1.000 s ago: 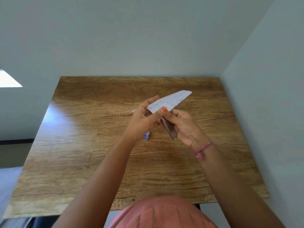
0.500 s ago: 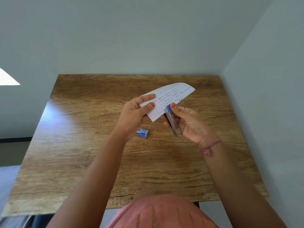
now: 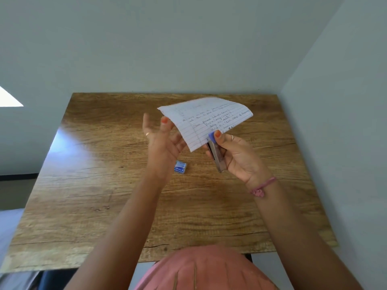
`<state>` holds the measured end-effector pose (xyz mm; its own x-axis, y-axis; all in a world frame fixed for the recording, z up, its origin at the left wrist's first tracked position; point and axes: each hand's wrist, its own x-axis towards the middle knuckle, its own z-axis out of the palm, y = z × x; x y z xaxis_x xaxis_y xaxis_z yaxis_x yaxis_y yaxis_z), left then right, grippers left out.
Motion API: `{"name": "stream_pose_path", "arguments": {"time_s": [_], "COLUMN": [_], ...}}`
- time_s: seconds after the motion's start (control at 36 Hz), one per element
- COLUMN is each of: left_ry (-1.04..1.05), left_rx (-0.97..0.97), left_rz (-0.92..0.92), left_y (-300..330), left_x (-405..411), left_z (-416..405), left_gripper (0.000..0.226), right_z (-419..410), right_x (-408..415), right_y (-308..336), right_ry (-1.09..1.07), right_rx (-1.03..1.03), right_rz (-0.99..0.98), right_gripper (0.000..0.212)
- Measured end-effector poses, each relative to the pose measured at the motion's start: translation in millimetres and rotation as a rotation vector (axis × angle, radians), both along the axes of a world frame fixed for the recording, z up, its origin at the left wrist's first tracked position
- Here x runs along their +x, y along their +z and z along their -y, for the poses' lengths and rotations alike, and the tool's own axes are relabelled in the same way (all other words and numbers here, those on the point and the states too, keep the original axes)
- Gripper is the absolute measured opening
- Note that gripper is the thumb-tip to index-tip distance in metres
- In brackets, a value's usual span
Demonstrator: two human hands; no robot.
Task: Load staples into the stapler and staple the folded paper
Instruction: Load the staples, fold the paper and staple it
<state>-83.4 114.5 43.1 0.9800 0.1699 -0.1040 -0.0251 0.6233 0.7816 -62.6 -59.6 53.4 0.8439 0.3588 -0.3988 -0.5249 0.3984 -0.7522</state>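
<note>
Wooden bench (image 3: 88,206) spread across the view, set into the corner of pale walls, glare patch on its left side.

Left hand (image 3: 162,143) raised above the bench, palm turned inward, fingers straight and spread, thumb with orange nail up beside the left edge of the paper; grip wide, holding nothing, though whether the fingertips brush the sheet's underside cannot be told. Gold ring (image 3: 147,134) on one finger.

Below and just right of that hand, small blue staple box (image 3: 180,167) lying flat on the bench, apart from both hands.

Folded lined paper (image 3: 206,120) held in the air above the bench's far half, handwriting facing up, tilted with its far corner pointing right; lower edge tucked into the mouth of the stapler.

Stapler (image 3: 216,152), metal body with a blue cap at the front end, pointing up and away, closed over the paper's lower edge.

Right hand (image 3: 236,158) wrapped around the stapler, thumb with orange nail pressing on the blue cap, fingers curled beneath the body; grip narrow, clamped on the stapler. Ring on one finger, pink bracelet (image 3: 262,187) on the wrist.

Pink garment (image 3: 205,268) at the bottom edge.
</note>
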Motion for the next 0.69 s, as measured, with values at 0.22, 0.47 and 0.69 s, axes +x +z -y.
{"name": "stream_pose_path", "arguments": {"time_s": [0.22,0.47,0.69], "left_ry": [-0.101,-0.021,-0.002], "left_rx": [0.056,0.253,0.175], "left_rz": [0.006,0.056,0.034], "left_y": [-15.2,3.8,-2.5], "left_x": [-33.5,-16.2,-15.5], "left_z": [52.6,55.6,57.5], "left_gripper": [0.088,0.026,0.022], "right_z": [-7.2,-10.0,-17.2], "right_x": [-3.7,-6.3,-12.6], "right_y": [-1.7,-5.7,-7.5], "right_ry": [-0.048,-0.091,-0.167], "right_rx": [0.014,0.018,0.028], "right_rz": [0.025,0.073,0.088], "right_gripper": [0.035,0.022,0.019]}}
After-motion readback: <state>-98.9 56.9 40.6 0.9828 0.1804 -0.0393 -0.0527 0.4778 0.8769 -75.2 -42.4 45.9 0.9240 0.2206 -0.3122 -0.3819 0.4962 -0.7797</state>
